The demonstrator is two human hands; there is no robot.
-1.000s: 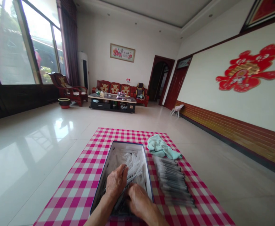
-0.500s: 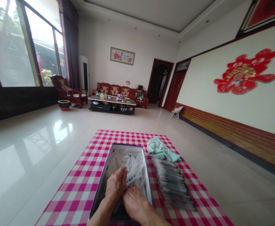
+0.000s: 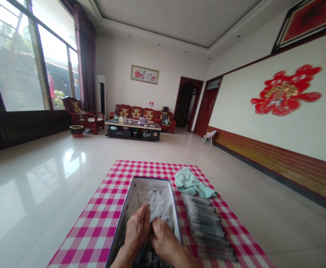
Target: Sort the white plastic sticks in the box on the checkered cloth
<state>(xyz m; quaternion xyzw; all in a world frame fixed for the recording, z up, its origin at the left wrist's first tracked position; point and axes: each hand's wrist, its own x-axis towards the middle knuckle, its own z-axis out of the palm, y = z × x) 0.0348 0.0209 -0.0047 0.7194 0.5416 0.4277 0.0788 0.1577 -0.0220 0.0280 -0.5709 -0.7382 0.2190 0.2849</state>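
A long white box with a blue rim [image 3: 176,216] holds a heap of clear and whitish plastic pen tubes [image 3: 160,203], with darker small parts at its near end. Over the box, my left hand [image 3: 137,225] is closed in a pinch, thumb and forefinger upward. Right beside it, my right hand [image 3: 163,238] is closed too, its fingers curled down and inward. Whatever the two hands hold between them is hidden by the fingers. A row of pens with clear barrels and dark ends [image 3: 207,225] lies to the right of the box, somewhat blurred.
A pale green cloth [image 3: 192,182] lies crumpled behind the pens. Everything rests on a table with a pink-and-white checked cover [image 3: 87,212]. Farther off stand a low coffee table [image 3: 132,130], a red sofa [image 3: 123,110], a wooden armchair [image 3: 81,115] and a small chair [image 3: 209,137].
My right hand has lifted and turned slightly beside the left, its knuckles higher now. My left hand keeps its pinch. The whole view has tilted up a little.
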